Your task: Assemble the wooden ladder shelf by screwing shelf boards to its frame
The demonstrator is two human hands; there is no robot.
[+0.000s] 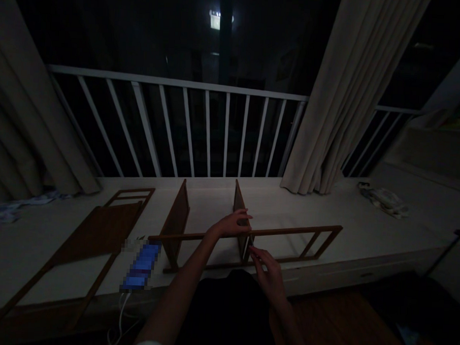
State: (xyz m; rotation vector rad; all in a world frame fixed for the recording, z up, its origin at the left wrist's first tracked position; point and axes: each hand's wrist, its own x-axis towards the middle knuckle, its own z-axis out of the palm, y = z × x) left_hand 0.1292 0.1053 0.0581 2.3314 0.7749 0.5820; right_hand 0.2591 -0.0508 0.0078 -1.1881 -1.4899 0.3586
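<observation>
1. Looking down through the head camera, I see a dim room with a pale window ledge [327, 207] running across the view; it serves as the bench for a set of dark wooden shelf parts.
2. My left hand [233, 224] rests on top of the right upright panel [239, 203], fingers curled over its upper edge, closed on the wood.
3. My right hand [268, 270] sits just below and in front, with its fingertips [254, 251] pinched at the lower front edge of that same panel, where it meets the rail frame [292, 231]. The light is too poor for me to tell whether something small is held between the fingers.
4. That rail frame is a long ladder-like piece standing on edge along the front of the ledge, crossing both upright panels.
5. The left upright panel [176, 218] stands parallel to the first, well apart from it, untouched by either hand.
6. Further left, a flat wooden board [93, 232] and another frame [132, 193] lie on the ledge.
7. A lit phone [142, 265] lies near the front edge, with a white cable [122, 310] hanging down from it.
8. Behind everything are a white railing [201, 130], a dark window, and curtains [343, 96] on both sides.
</observation>
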